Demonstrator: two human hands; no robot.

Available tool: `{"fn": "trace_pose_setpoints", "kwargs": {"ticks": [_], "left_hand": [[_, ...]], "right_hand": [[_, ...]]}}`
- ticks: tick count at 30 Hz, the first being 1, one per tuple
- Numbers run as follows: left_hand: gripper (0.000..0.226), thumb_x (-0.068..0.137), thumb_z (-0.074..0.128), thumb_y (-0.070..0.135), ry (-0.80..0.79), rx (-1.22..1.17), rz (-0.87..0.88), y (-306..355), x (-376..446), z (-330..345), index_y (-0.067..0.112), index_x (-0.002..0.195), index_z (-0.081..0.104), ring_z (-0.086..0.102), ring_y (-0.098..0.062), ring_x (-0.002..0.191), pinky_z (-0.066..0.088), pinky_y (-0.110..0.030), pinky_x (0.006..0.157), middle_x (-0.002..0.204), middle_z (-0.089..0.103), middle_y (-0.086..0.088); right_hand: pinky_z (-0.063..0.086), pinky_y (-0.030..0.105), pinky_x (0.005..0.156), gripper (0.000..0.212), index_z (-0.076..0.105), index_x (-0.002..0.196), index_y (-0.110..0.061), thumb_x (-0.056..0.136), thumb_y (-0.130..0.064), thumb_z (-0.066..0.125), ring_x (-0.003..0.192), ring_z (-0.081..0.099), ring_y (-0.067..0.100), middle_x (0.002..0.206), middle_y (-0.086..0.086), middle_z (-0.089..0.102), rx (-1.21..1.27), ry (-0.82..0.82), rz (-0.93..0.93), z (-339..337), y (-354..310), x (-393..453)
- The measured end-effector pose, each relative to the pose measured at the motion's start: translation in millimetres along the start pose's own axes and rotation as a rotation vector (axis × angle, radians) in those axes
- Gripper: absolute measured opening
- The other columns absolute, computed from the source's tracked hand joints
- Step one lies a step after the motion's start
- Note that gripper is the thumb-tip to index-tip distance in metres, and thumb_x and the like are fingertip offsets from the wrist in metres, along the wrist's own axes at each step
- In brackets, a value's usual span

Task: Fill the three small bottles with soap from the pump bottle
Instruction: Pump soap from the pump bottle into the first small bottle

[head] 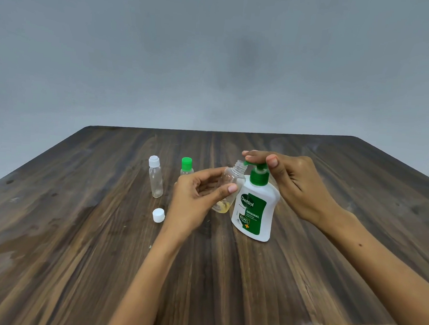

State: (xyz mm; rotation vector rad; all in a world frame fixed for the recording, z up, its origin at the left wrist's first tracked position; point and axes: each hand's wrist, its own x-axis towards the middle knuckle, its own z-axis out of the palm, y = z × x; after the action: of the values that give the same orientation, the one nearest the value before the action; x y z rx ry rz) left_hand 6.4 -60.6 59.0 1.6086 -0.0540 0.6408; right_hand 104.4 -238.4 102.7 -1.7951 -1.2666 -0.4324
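Forearms: both of yours reach in from the near table edge [274, 324], closest to the lens.
Left hand [196, 199]: your fingers and thumb are wrapped round the open bottle [228, 188], holding it tilted, neck leaning toward the spout.
Right hand [292, 182]: it rests over the pump head [257, 166], fingertips on top, thumb bent beside it; it isn't clamped round anything.
Doing it well: keep the neck right under the spout tip and press slowly, since thick soap probably strings and can run down the outside.
Open bottle contents: a small pool of yellowish soap at the bottom, mostly empty above.
Pump bottle [254, 212]: white, opaque, standing just beside the open bottle; level can't be told.
White-capped bottle [156, 180]: upright, looks empty.
Green-capped bottle [186, 167]: partly hidden behind your left hand; contents unclear.
Loose cap [158, 214]: white, on the table left of your wrist.
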Motion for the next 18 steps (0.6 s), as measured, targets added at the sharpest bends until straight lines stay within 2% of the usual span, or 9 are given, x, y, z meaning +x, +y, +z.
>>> {"fn": "trace_pose_setpoints", "kwargs": {"ticks": [6,12,18], "left_hand": [[0.048,0.07,0.076,0.023,-0.009,-0.021,-0.008,0.5,-0.9,3.6,0.008,0.115,0.07,0.071,-0.014,0.101,0.054,-0.022,0.086,0.104,0.076,-0.001],[0.05,0.071,0.077,0.025,-0.007,-0.003,-0.02,-2.5,-0.2,1.5,0.008,0.117,0.069,0.07,-0.016,0.104,0.054,-0.028,0.091,0.107,0.075,-0.002],[0.047,0.071,0.076,0.023,-0.016,-0.019,-0.014,-1.3,-0.4,2.3,0.01,0.115,0.07,0.071,-0.014,0.102,0.055,-0.024,0.087,0.104,0.076,-0.001]], "right_hand": [[0.051,0.044,0.095,0.076,0.069,0.117,-0.013,0.095,-0.067,0.021,0.12,0.058,0.008,0.126,-0.004,0.064,-0.047,-0.002,-0.029,-3.7,-2.5,2.4],[0.055,0.045,0.087,0.074,0.071,0.113,-0.013,0.095,-0.067,0.024,0.114,0.062,0.011,0.119,-0.002,0.068,-0.005,0.008,0.003,1.0,0.6,-2.3],[0.053,0.046,0.091,0.076,0.07,0.114,-0.012,0.095,-0.066,0.021,0.118,0.061,0.012,0.123,-0.002,0.067,-0.027,0.015,-0.025,-1.9,-1.3,1.4]]}}
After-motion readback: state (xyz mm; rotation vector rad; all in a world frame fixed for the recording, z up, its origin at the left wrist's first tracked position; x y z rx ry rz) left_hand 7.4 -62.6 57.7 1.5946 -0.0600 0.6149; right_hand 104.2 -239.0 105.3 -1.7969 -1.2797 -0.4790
